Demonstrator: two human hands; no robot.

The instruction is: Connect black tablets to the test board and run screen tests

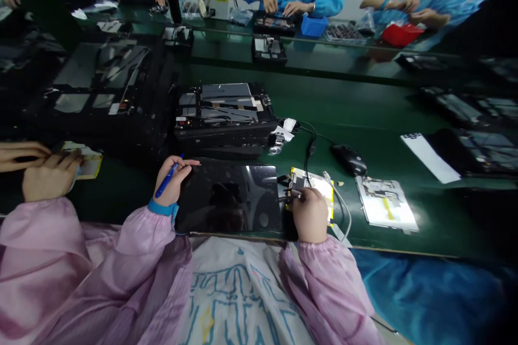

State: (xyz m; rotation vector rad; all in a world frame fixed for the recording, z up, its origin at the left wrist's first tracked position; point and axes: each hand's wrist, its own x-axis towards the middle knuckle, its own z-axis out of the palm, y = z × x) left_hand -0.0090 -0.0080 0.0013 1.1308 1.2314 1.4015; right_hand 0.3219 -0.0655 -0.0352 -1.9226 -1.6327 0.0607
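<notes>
A black glossy tablet-like screen (pixel 230 199) lies face up at the table's front edge. At its upper left corner is my left hand (pixel 170 178), the fingers curled along the edge, with a blue pen (pixel 169 177) held in it. My right hand (pixel 311 213) is closed by the screen's right side, pinching the dark plug end of a black cable (pixel 308 159) against or close to that edge; contact there is hard to make out. Partly under the right hand lies a white board with yellow edges (pixel 321 186), and a grey cable (pixel 343 205) curves beside it.
Stacked black device housings (pixel 224 124) stand behind the screen, with larger stacks (pixel 101 91) to the left. A mouse (pixel 350 159), a silver plate (pixel 386 205) and a white strip (pixel 431 159) lie at right. A neighbour's hands (pixel 52 172) work at left; co-workers in blue sit opposite.
</notes>
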